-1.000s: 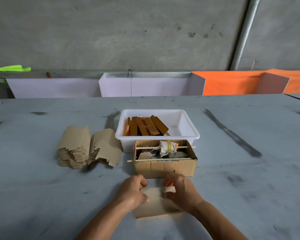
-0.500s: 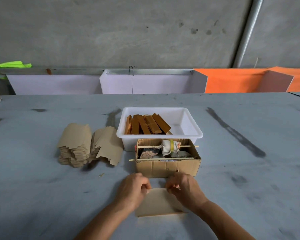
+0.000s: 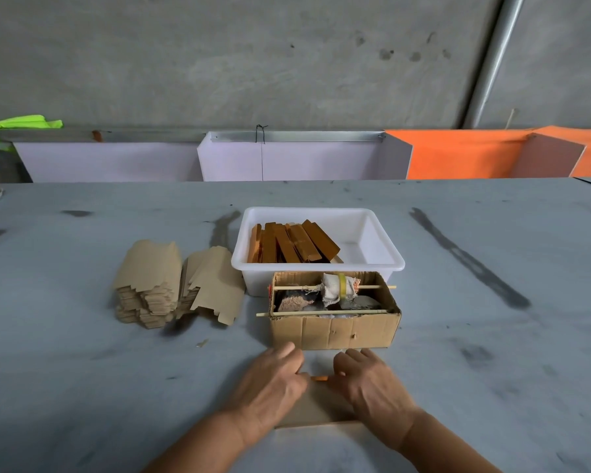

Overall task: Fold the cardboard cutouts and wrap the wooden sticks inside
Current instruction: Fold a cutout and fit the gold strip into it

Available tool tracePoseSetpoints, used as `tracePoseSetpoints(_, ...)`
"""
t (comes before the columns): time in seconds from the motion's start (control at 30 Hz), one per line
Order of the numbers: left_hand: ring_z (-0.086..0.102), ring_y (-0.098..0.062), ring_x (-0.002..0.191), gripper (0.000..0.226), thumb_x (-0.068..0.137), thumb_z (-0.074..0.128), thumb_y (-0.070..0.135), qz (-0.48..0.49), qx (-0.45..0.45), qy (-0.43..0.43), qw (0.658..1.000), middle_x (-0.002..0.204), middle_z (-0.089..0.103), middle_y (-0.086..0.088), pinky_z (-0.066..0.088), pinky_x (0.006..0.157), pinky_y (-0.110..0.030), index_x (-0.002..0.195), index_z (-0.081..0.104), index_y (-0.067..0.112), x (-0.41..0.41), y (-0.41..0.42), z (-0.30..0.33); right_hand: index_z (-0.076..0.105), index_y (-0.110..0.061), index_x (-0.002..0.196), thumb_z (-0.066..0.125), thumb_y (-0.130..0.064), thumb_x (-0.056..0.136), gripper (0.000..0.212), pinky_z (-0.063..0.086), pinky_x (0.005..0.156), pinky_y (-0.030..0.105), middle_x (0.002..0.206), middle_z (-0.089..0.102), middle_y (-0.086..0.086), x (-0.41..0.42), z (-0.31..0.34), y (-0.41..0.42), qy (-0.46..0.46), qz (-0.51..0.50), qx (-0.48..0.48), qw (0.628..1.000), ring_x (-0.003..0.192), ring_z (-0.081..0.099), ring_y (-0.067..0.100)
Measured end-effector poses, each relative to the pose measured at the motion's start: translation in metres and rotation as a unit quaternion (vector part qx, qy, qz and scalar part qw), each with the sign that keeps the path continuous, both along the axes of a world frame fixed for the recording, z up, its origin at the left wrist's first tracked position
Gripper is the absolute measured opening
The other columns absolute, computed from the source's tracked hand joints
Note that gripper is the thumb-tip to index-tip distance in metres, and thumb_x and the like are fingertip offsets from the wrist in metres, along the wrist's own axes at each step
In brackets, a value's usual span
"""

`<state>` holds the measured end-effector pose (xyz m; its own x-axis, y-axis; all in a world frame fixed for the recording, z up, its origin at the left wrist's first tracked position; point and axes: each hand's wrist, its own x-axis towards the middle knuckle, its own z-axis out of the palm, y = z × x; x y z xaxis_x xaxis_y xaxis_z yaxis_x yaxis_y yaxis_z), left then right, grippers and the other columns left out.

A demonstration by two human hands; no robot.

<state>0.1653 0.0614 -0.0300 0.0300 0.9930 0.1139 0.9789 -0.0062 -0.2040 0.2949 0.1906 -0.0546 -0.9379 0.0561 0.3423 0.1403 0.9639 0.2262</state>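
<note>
Holding wooden sticks (image 3: 292,243), white tub (image 3: 382,259); rags, cardboard box (image 3: 335,331)

We see a grey, smudged table (image 3: 458,336) w/ a white tub (image 3: 382,264), a cardboard box (image 3: 335,331) just in front, two cutout stacks (image 3: 151,285) at left, a small scrap (image 3: 202,343) nearby, and one folded cutout (image 3: 316,406) at the near edge.
</note>
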Motion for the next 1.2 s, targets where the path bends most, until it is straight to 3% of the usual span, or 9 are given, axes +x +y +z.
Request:
tracePoseSetpoints(0.13, 0.057, -0.005, 0.053, 0.009, 0.043, 0.072, 0.017, 0.044, 0.003, 0.014, 0.999, 0.048, 0.052, 0.009, 0.039, 0.042, -0.017, 0.042, 0.063, 0.020, 0.010, 0.000, 0.003, 0.065, -0.026, 0.052, 0.086, -0.021, 0.050, 0.021, 0.040, 0.044, 0.018, 0.058, 0.055, -0.009, 0.006, -0.004, -0.007, 0.000, -0.032, -0.021, 0.999, 0.048, 0.052, 0.007)
tracePoseSetpoints(0.23, 0.055, -0.022, 0.097, 0.035, 0.075, 0.047, -0.009, 0.104, 0.015, -0.057, 0.993, 0.093, 0.060, -0.010, 0.045, 0.075, -0.030, 0.099, 0.066, 0.009, 0.016, 0.002, -0.001, 0.070, -0.029, 0.057, 0.084, -0.020, 0.047, 0.019, 0.042, 0.043, 0.018, 0.057, 0.055, -0.009, 0.005, -0.003, -0.011, -0.001, -0.057, -0.039, 0.998, 0.048, 0.053, 0.007)
tracePoseSetpoints(0.33, 0.037, -0.026, 0.118, 0.041, 0.094, 0.029, 0.000, 0.099, -0.029, -0.042, 0.994, 0.119, 0.043, -0.013, 0.033, 0.086, -0.040, 0.132, 0.040, 0.010, 0.021, 0.005, -0.013, 0.070, -0.029, 0.056, 0.078, -0.020, 0.045, 0.016, 0.039, 0.042, 0.019, 0.052, 0.052, -0.007, 0.003, 0.001, -0.015, 0.003, -0.061, -0.029, 0.998, 0.045, 0.051, 0.008)
tracePoseSetpoints(0.47, 0.055, -0.021, 0.090, 0.039, 0.085, 0.039, 0.011, 0.093, 0.021, -0.036, 0.995, 0.089, 0.057, -0.005, 0.039, 0.066, -0.030, 0.110, 0.065, 0.026, 0.015, 0.003, -0.012, 0.071, -0.033, 0.064, 0.036, -0.015, 0.063, 0.039, 0.038, 0.041, 0.020, 0.052, 0.051, -0.005, 0.003, -0.001, -0.019, 0.031, -0.062, -0.006, 0.998, 0.045, 0.050, 0.009)
tracePoseSetpoints(0.53, 0.049, -0.027, 0.100, 0.036, 0.093, 0.036, 0.011, 0.087, -0.019, -0.012, 0.996, 0.099, 0.054, -0.011, 0.031, 0.070, -0.034, 0.120, 0.058, 0.017, 0.015, 0.005, -0.017, 0.071, -0.034, 0.065, 0.029, -0.016, 0.063, 0.046, 0.038, 0.041, 0.021, 0.055, 0.052, -0.005, 0.003, -0.004, -0.019, 0.037, -0.062, 0.005, 0.997, 0.047, 0.051, 0.009)
tracePoseSetpoints(0.63, 0.036, -0.030, 0.113, 0.036, 0.102, 0.024, 0.013, 0.078, -0.068, 0.004, 0.995, 0.116, 0.044, -0.016, 0.025, 0.076, -0.040, 0.131, 0.043, 0.004, 0.014, 0.010, -0.024, 0.072, -0.033, 0.065, 0.030, -0.017, 0.065, 0.044, 0.038, 0.043, 0.020, 0.058, 0.053, -0.007, 0.004, -0.007, -0.018, 0.033, -0.064, 0.006, 0.997, 0.050, 0.052, 0.011)
tracePoseSetpoints(0.77, 0.059, -0.017, 0.073, 0.026, 0.077, 0.050, 0.016, 0.078, 0.015, -0.037, 0.996, 0.077, 0.060, 0.001, 0.042, 0.056, -0.026, 0.087, 0.074, 0.020, 0.010, 0.000, -0.014, 0.069, -0.028, 0.058, 0.043, -0.013, 0.063, 0.031, 0.040, 0.043, 0.022, 0.059, 0.054, -0.007, 0.010, -0.009, -0.009, 0.046, -0.079, -0.023, 0.996, 0.052, 0.055, 0.013)
tracePoseSetpoints(1.03, 0.047, -0.019, 0.104, 0.032, 0.091, 0.042, 0.007, 0.136, 0.032, -0.137, 0.981, 0.108, 0.049, 0.001, 0.038, 0.084, -0.030, 0.114, 0.063, 0.016, 0.002, -0.013, -0.025, 0.070, -0.026, 0.059, 0.083, -0.006, 0.046, 0.027, 0.038, 0.047, 0.022, 0.063, 0.056, -0.007, 0.021, -0.014, -0.004, 0.060, -0.121, -0.168, 0.976, 0.057, 0.056, 0.014)
tracePoseSetpoints(1.2, 0.054, -0.014, 0.102, 0.021, 0.094, 0.049, 0.023, 0.220, 0.049, -0.213, 0.951, 0.106, 0.056, 0.003, 0.042, 0.082, -0.027, 0.101, 0.068, 0.020, -0.009, -0.002, -0.029, 0.074, -0.021, 0.102, 0.062, -0.009, 0.085, 0.024, 0.045, 0.083, 0.034, 0.099, 0.066, -0.004, 0.032, -0.019, 0.001, 0.073, -0.121, -0.336, 0.931, 0.098, 0.057, 0.018)
